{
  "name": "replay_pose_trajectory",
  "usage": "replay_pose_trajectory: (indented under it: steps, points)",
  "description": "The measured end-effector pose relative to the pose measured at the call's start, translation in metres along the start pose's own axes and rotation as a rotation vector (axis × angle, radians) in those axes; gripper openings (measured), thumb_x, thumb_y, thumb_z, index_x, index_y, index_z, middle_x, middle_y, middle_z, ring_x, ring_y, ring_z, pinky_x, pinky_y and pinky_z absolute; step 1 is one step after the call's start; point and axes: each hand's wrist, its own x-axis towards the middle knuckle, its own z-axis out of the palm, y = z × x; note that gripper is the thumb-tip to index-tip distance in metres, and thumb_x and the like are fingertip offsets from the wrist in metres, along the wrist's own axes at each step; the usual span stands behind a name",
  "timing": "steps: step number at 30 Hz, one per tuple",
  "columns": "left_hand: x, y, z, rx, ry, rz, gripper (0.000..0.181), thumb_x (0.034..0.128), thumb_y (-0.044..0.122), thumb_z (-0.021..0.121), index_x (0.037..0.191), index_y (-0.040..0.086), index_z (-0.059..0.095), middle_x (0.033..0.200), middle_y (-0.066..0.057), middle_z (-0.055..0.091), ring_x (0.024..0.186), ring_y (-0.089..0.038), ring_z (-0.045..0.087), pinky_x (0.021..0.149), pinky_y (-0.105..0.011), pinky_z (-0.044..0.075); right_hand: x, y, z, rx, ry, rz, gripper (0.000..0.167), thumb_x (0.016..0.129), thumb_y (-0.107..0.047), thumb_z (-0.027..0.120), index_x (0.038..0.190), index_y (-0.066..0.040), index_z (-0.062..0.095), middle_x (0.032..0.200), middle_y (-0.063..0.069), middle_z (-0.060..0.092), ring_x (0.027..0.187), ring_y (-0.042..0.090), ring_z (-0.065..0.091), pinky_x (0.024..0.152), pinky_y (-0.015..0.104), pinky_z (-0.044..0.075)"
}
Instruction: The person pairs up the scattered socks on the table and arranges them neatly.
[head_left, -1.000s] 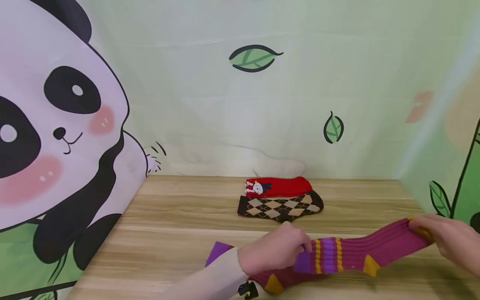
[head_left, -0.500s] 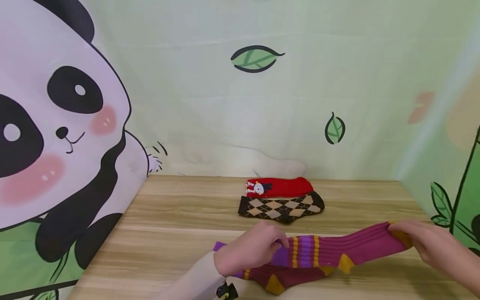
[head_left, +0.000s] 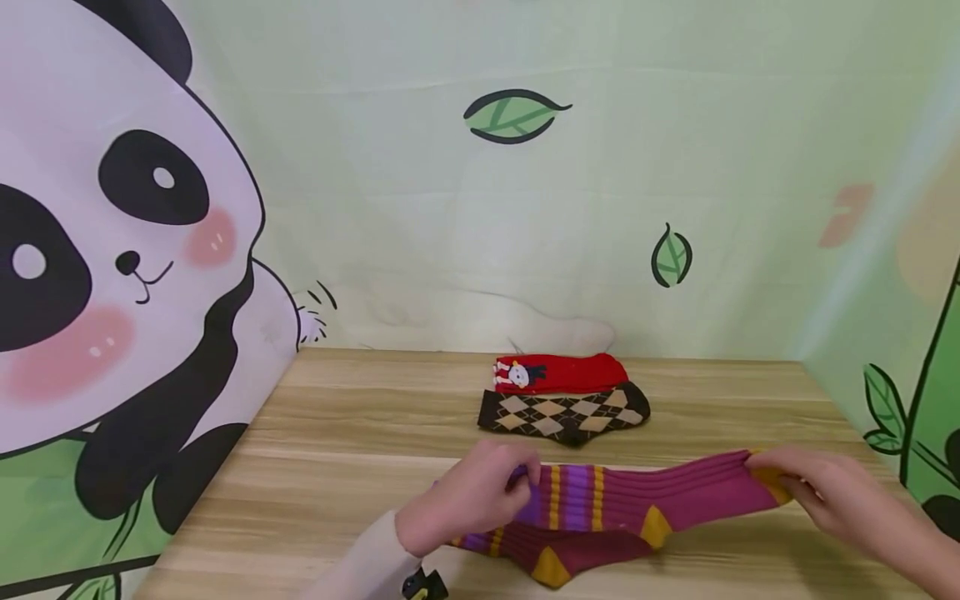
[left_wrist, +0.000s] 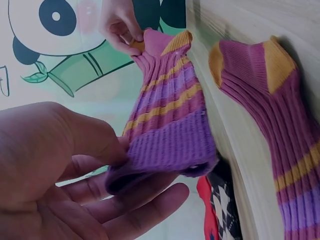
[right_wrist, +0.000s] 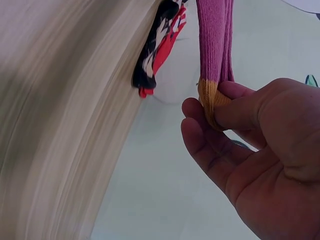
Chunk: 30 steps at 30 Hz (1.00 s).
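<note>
A magenta ribbed sock point(head_left: 622, 496) with purple and yellow bands is stretched between both hands. My left hand point(head_left: 476, 492) pinches its purple cuff, thumb on one side and fingers on the other, as the left wrist view shows. At the other end, my right hand point(head_left: 840, 492) pinches the yellow toe point(right_wrist: 215, 102). Beneath it, a matching sock point(head_left: 585, 554) lies on the table, its cuff partly hidden behind the left hand and the held sock. In the left wrist view this lower sock point(left_wrist: 265, 95) lies apart from the held one.
Farther back on the wooden table point(head_left: 360, 417) lie a red sock point(head_left: 577, 373) with a cartoon figure and a black-and-tan argyle sock point(head_left: 562, 415), side by side. Behind the table hangs a green backdrop point(head_left: 375, 167) printed with a panda and leaves.
Both hands have moved left together with the held sock, so it now hangs more directly above the matching sock. The red and argyle socks have stayed in place.
</note>
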Motion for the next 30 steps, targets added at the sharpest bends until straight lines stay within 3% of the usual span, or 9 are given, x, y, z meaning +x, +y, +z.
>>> replay_pose_trajectory:
  steps: [6, 12, 16, 23, 30]
  points:
    - [-0.008, -0.006, -0.002, 0.015, 0.066, 0.001, 0.021, 0.0816, -0.010, 0.061, 0.083, 0.010, 0.066, 0.080, 0.004, 0.062, 0.060, -0.001, 0.045, 0.053, -0.015, 0.043, 0.002, -0.005, 0.010, 0.059, 0.014, -0.036, 0.053, 0.062, 0.018, 0.085, 0.104, -0.013, 0.075, 0.097, -0.001, 0.075, 0.088, 0.008, 0.070, 0.066, 0.016, 0.053]
    - [-0.022, -0.012, -0.006, 0.052, 0.116, -0.042, 0.026, 0.0823, -0.013, 0.060, 0.088, 0.010, 0.070, 0.097, -0.001, 0.069, 0.082, -0.011, 0.060, 0.069, -0.020, 0.052, 0.006, -0.011, 0.015, 0.108, -0.006, -0.069, 0.053, 0.064, 0.017, 0.084, 0.106, -0.014, 0.075, 0.099, 0.000, 0.076, 0.089, 0.007, 0.070, 0.064, 0.016, 0.052]
    - [-0.032, -0.020, -0.008, 0.058, 0.152, -0.056, 0.028, 0.0813, -0.014, 0.060, 0.088, 0.011, 0.070, 0.099, 0.001, 0.068, 0.085, -0.012, 0.062, 0.071, -0.021, 0.053, 0.011, -0.019, 0.015, 0.171, -0.082, -0.025, 0.046, 0.073, 0.014, 0.082, 0.107, -0.015, 0.076, 0.101, 0.002, 0.076, 0.091, 0.006, 0.069, 0.064, 0.023, 0.056]
    - [-0.049, -0.030, -0.015, 0.054, 0.210, -0.089, 0.029, 0.0800, -0.014, 0.062, 0.085, 0.013, 0.071, 0.093, 0.002, 0.071, 0.084, -0.009, 0.064, 0.071, -0.025, 0.055, 0.018, -0.029, 0.020, 0.321, -0.197, 0.066, 0.040, 0.081, 0.012, 0.076, 0.109, -0.016, 0.076, 0.105, 0.004, 0.076, 0.095, 0.001, 0.066, 0.067, 0.024, 0.058]
    - [-0.062, -0.035, -0.024, 0.070, 0.216, -0.106, 0.028, 0.0819, -0.015, 0.063, 0.085, 0.011, 0.073, 0.093, -0.001, 0.074, 0.087, -0.017, 0.070, 0.075, -0.028, 0.058, 0.026, -0.035, 0.026, 0.454, -0.254, 0.039, 0.037, 0.084, 0.013, 0.073, 0.110, -0.014, 0.075, 0.107, 0.005, 0.076, 0.096, 0.002, 0.066, 0.067, 0.024, 0.059]
